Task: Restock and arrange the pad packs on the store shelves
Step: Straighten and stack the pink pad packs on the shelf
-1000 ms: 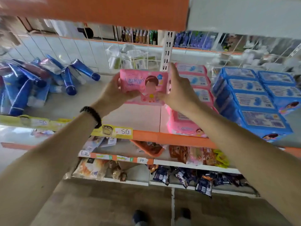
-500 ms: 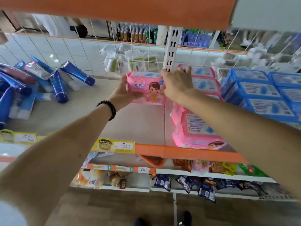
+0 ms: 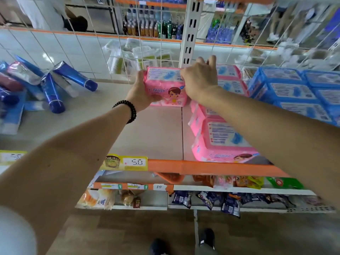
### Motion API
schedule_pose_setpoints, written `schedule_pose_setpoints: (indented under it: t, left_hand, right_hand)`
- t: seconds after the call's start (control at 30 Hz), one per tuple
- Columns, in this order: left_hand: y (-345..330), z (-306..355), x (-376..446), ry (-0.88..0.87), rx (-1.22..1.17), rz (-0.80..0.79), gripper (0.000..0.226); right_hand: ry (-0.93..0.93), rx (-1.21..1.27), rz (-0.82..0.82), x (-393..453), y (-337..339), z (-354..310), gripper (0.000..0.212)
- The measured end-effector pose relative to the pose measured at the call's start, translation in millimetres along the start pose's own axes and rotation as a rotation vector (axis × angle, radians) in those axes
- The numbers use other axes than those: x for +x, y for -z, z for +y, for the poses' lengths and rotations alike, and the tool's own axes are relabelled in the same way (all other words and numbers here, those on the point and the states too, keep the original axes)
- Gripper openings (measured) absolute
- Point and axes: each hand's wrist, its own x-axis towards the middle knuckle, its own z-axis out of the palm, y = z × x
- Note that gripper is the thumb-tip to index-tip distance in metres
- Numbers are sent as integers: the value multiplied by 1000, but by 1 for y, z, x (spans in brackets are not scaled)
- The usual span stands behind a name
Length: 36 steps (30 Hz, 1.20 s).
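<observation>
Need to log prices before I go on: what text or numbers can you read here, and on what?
"5.0": yellow price tag on the orange shelf edge.
"10": white tag on the lower shelf rail.
Pink pad pack, held by left hand and right hand: print blurred.
Blue pad packs: unreadable.

The right hand (image 3: pixel 199 80) covered the right end of the pink plastic pad pack (image 3: pixel 163 85), and its forearm hid part of the row of stacked pink pad packs (image 3: pixel 220 137). Blue plastic pad packs (image 3: pixel 298 92) ran off the right edge. Goods behind the white wire grid (image 3: pixel 139 54) were blurred.
</observation>
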Motion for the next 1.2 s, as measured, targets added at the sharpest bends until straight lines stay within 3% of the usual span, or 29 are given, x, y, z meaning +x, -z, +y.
schedule_pose_setpoints:
  t: [0.37,0.5,0.63,0.8,1.2]
  left_hand:
    - [-15,10,2,-30,84,-5,89]
    - [-19,8,-2,-25,97,5,88]
    - [-13,13,-12,-13,270,0,84]
    - [-8,24,-49,-29,340,52,109]
    - [0,74,-143,-211,724,31,91]
  right_hand:
    - [-6,-13,-47,-7,8,3,30]
    - [-26,25,-4,-9,1,4,19]
    - [-22,25,-56,-10,6,8,10]
    - [1,101,-35,-36,15,12,56]
    - [24,252,-19,-117,50,7,76]
